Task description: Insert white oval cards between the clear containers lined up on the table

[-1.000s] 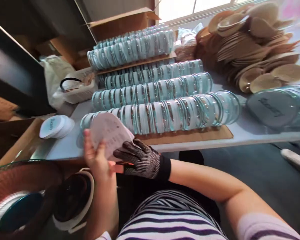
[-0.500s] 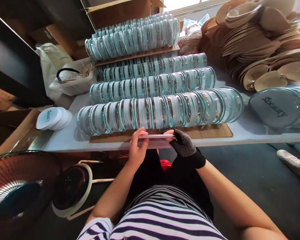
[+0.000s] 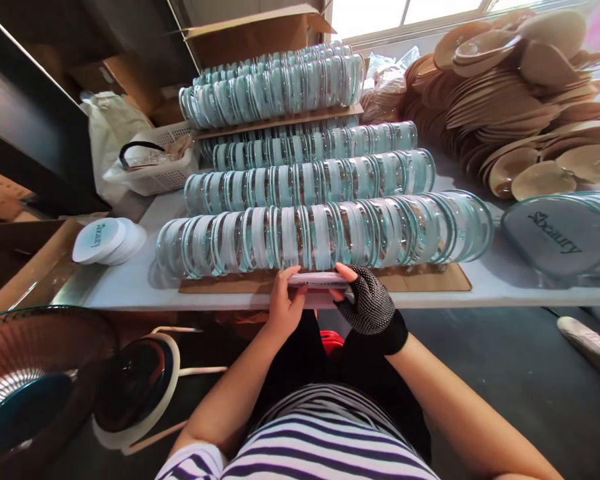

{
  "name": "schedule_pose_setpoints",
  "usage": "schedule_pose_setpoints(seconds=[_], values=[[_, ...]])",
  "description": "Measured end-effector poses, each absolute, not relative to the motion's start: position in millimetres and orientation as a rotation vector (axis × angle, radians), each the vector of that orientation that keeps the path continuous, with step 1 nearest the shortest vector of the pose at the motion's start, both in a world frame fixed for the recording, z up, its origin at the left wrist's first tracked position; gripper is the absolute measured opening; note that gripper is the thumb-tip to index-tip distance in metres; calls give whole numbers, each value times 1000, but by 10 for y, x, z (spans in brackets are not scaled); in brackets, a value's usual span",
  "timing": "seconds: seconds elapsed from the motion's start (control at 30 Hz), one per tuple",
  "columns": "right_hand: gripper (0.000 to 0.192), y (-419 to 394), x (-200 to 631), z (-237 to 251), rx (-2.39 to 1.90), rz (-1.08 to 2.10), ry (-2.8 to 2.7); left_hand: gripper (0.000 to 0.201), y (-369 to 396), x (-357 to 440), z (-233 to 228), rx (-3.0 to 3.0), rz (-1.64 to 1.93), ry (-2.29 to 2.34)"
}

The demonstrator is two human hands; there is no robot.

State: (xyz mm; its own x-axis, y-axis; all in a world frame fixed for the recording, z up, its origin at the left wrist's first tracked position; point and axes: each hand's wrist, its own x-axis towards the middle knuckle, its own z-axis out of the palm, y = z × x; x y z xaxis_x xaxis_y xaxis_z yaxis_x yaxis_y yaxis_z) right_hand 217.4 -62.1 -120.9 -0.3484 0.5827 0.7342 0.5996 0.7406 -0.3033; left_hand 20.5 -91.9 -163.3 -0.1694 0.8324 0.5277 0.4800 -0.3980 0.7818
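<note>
My left hand [image 3: 285, 303] is bare and my right hand [image 3: 367, 303] wears a black fingerless dotted glove. Together they hold a thin stack of white cards [image 3: 320, 281] edge-on, level, at the front edge of the table [image 3: 130, 293]. Just beyond the stack lies the nearest row of clear round cases [image 3: 325, 233] standing on edge on a cardboard sheet [image 3: 430, 277]. Three more rows of the same cases [image 3: 305, 183] lie behind it, the farthest raised on another board.
A small pile of white round printed lids [image 3: 107, 240] sits at the table's left. A large clear lidded case [image 3: 560, 233] and a heap of tan sponge puffs [image 3: 510, 100] fill the right. A white basket [image 3: 155, 167], boxes, and a fan [image 3: 40, 387] stand at the left.
The card stack, held flat-faced at my lap a second ago, has been turned edge-on and carried forward to the table's front edge. Both hands have closed in a little on its ends.
</note>
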Motion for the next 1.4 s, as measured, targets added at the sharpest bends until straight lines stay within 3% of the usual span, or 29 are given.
schedule_pose_setpoints(seconds=[0.13, 0.33, 0.53, 0.77, 0.9, 1.1, 1.23, 1.4], values=[[49, -579, 2141, -1038, -850, -56, -2130, 41, -926, 220, -1635, 1763, 1591, 1441], [15, -545, 2058, -1034, -822, 60, -2074, 41, -984, 348, -1502, 1576, 1698, 1408], [40, -520, 2050, -1011, -843, 50, -2152, 55, -963, 307, -1541, 1721, 1595, 1527], [25, -418, 2060, -851, -895, -98, -2451, 63, -983, 217, -1652, 1938, 1557, 1634], [27, -332, 2150, -810, -1020, 95, -2458, 57, -974, 167, -1663, 1963, 1373, 1580], [22, -466, 2149, -847, -1153, 634, -1848, 71, -1088, 324, -1536, 1298, 1621, 1243], [35, -599, 2085, -820, -1132, 1044, -1448, 47, -1197, 342, -1314, 1205, 1406, 1173], [41, -650, 2279, -693, -1082, 1429, -1500, 48, -1245, 147, -1130, 1127, 1082, 911]])
